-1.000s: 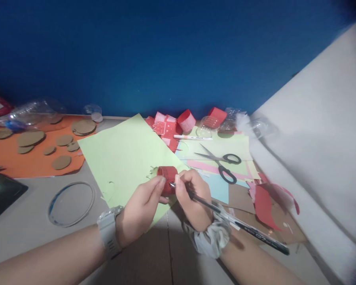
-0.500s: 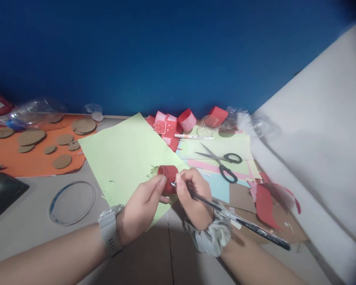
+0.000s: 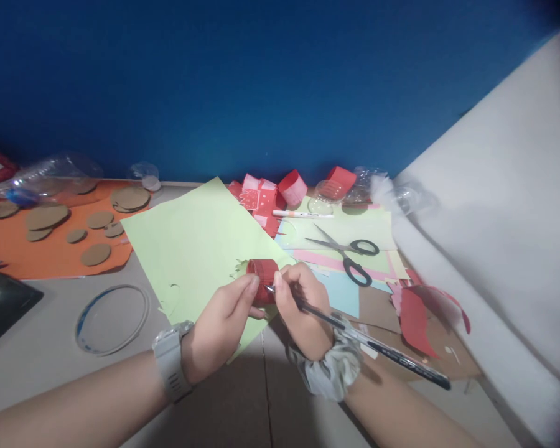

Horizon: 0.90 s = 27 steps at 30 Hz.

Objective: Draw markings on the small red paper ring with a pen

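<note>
Your left hand (image 3: 221, 323) pinches a small red paper ring (image 3: 264, 280) between thumb and fingers, probably to brace its curved wall against the pen. The ring is straight ahead of you, over the near part of the green sheet (image 3: 191, 230); whether it rests there, you cannot tell from this angle. Your right hand (image 3: 305, 308) grasps the black pen (image 3: 382, 350) close to its tip, likely for fine control. That tip is at the ring's outer wall, touching or nearly so, while the shaft slopes back over your right wrist.

For room, you have bare grey surface between your wrists, and more on the left between your watch (image 3: 170, 361) and the round hoop (image 3: 79, 325). Your right side is tighter: open scissors (image 3: 343, 247) lie on the layered papers with blades pointing left, red scraps (image 3: 415, 317) lie beyond the pen's shaft, and the white panel (image 3: 508, 186) closes off that edge. The blue wall (image 3: 261, 93) bounds the back.
</note>
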Available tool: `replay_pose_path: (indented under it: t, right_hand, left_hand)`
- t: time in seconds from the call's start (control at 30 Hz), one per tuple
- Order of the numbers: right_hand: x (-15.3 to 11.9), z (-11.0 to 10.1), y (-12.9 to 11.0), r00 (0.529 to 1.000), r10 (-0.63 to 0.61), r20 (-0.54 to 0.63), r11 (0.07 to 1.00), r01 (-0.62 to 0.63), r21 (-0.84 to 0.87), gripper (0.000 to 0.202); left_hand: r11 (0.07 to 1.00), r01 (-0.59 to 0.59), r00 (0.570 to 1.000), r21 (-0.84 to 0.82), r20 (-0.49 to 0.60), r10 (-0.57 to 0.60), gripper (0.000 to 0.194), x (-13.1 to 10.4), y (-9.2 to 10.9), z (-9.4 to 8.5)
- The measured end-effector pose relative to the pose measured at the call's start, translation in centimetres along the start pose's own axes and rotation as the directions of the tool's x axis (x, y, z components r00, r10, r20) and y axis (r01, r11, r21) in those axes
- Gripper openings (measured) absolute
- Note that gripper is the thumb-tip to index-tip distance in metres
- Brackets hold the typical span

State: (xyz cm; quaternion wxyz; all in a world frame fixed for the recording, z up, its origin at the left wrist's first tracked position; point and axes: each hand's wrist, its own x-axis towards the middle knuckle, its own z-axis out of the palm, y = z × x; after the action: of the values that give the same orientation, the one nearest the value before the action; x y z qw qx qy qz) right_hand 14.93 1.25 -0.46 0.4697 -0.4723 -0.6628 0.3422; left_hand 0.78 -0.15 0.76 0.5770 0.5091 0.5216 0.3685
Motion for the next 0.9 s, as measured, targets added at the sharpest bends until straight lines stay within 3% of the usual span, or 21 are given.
replay_pose_path:
  t: [0.2, 0.43, 0.67, 0.9]
  right_hand:
    - [0.02, -0.3, 0.45, 0.995, -0.026, 0.097, 0.999, 0.024, 0.024, 0.026]
    - [-0.04, -0.24, 0.34, 0.999, 0.019, 0.049, 1.0, -0.02, 0.023, 0.024]
    - [0.04, -0.46, 0.17, 0.991, -0.011, 0.135, 1.0, 0.014, -0.019, 0.024]
    - [0.03, -0.23, 0.12, 0.998, 0.006, 0.069, 1.0, -0.004, -0.02, 0.023]
  left_hand:
    - [1.0, 0.014, 1.0, -0.002, -0.006, -0.014, 0.031, -0.07, -0.13, -0.1]
    - [1.0, 0.003, 1.0, -0.021, 0.008, -0.003, 0.029, -0.1, -0.42, -0.07]
    - [0.999, -0.009, 0.999, 0.035, -0.044, 0.011, 0.031, -0.04, 0.09, -0.23]
    - [0.999, -0.003, 1.0, -0.037, -0.022, 0.002, 0.03, -0.03, -0.09, -0.06]
